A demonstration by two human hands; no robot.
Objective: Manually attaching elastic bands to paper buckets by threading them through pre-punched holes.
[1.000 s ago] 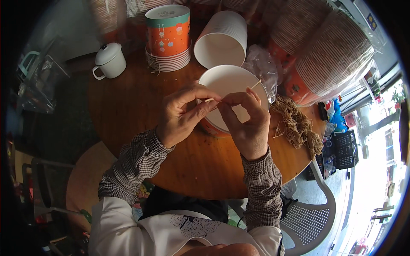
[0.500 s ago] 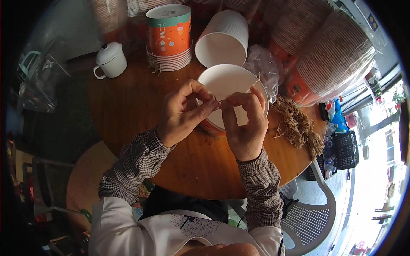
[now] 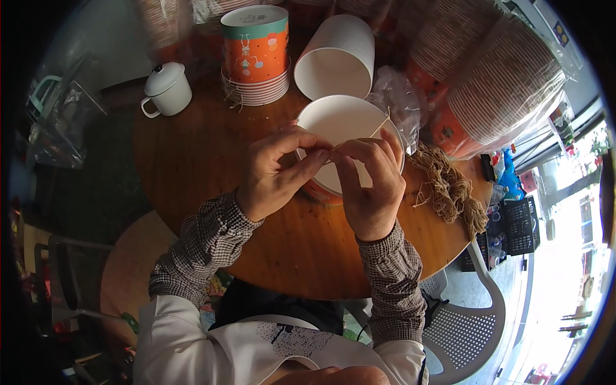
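My left hand (image 3: pixel 277 172) and my right hand (image 3: pixel 368 183) meet fingertip to fingertip over the near rim of a white-lined paper bucket (image 3: pixel 343 122) with an orange outside, standing on the round wooden table (image 3: pixel 205 154). Both hands pinch a thin tan string (image 3: pixel 380 126) that runs up across the bucket's mouth to its far rim. A bundle of the same tan string (image 3: pixel 449 186) lies just right of my right hand.
Behind the bucket lie a white paper bucket on its side (image 3: pixel 337 56) and an orange patterned stack of buckets (image 3: pixel 255 54). A white lidded enamel mug (image 3: pixel 167 88) stands at the left. Bagged stacks of buckets (image 3: pixel 494 77) fill the right. A white plastic chair (image 3: pixel 471 321) stands lower right.
Both hands have shifted slightly toward each other over the bucket rim, fingertips now pressed together on the string. The bucket and the other things stay put.
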